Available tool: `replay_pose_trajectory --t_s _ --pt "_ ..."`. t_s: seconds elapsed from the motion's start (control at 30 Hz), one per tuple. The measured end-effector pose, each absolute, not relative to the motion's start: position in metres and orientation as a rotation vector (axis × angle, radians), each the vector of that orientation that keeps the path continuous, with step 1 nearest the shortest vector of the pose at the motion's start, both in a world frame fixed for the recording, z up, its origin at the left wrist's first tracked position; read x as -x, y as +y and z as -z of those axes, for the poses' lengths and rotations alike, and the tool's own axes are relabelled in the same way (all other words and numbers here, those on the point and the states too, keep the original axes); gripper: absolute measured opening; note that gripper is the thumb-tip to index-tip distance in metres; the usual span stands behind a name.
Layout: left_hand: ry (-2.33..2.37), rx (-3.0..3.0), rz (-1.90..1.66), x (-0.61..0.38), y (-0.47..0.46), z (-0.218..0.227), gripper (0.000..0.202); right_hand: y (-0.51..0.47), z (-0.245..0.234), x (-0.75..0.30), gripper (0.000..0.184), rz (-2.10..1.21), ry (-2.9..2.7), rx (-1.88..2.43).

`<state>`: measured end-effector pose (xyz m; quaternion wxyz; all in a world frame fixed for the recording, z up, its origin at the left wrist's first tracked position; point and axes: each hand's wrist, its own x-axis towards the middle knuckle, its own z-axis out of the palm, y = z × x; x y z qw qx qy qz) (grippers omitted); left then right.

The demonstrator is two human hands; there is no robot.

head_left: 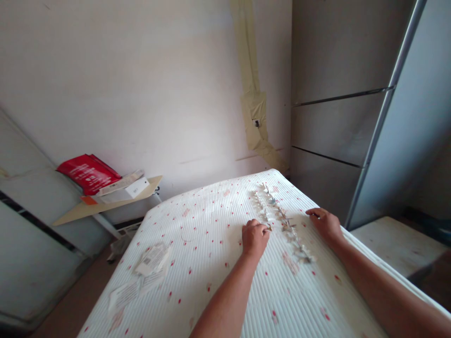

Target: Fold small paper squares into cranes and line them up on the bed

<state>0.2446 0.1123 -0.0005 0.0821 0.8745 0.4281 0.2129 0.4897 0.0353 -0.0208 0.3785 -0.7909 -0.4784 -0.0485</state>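
A long pale garland of small leaves or flowers (282, 218) lies stretched across a white mattress (211, 263) dotted with red marks. My left hand (254, 237) is closed in a pinch on the garland's near side, about its middle. My right hand (324, 224) rests on the mattress just to the right of the garland, its fingers curled down toward the garland; what they hold, if anything, is hidden.
Paper labels and a plastic packet (148, 263) lie on the mattress's left part. A tilted board (105, 202) by the wall carries a red package (88, 172) and a white box. Grey wardrobe doors (338, 108) stand at right, and a low pale surface (394, 241) lies beside the bed.
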Motion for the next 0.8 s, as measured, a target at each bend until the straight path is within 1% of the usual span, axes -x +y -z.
replay_pose_trajectory --t_s 0.2,0.8 --pt "1.281 -2.618 -0.58 -0.2476 0.115 0.0025 0.012 0.0345 0.021 -0.487 0.029 0.109 -1.229 2.046" --pt "1.257 -2.652 -0.595 -0.2497 0.1154 0.0024 0.014 0.0343 0.0223 -0.4858 0.029 0.087 -1.253 2.073"
